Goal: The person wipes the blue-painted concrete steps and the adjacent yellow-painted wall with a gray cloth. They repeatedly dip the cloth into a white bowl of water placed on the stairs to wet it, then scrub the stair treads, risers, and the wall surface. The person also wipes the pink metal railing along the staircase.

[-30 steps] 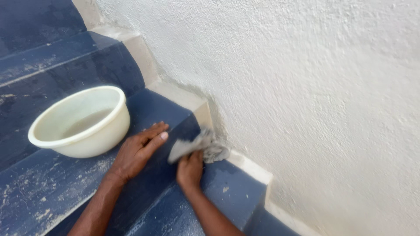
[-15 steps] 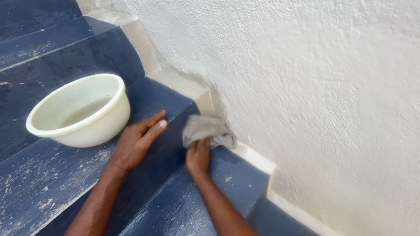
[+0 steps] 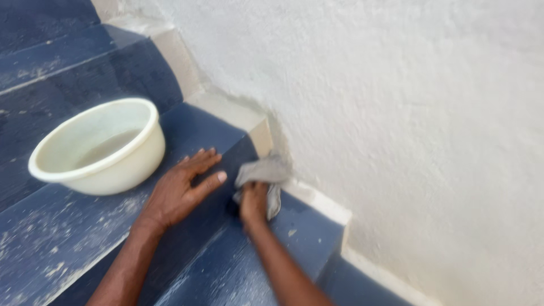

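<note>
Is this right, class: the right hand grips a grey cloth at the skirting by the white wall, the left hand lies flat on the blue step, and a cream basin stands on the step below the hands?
Not quite. The head view shows the cream basin on the same blue step where the left hand lies flat, not on a lower one. The rest holds: the right hand grips the grey cloth by the white wall.

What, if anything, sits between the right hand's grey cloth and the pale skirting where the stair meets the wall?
Nothing visible. The right hand grips the grey cloth, whose far edge already lies against the pale skirting. The cream basin stands off to the left, beyond the left hand lying flat on the blue step.
</note>
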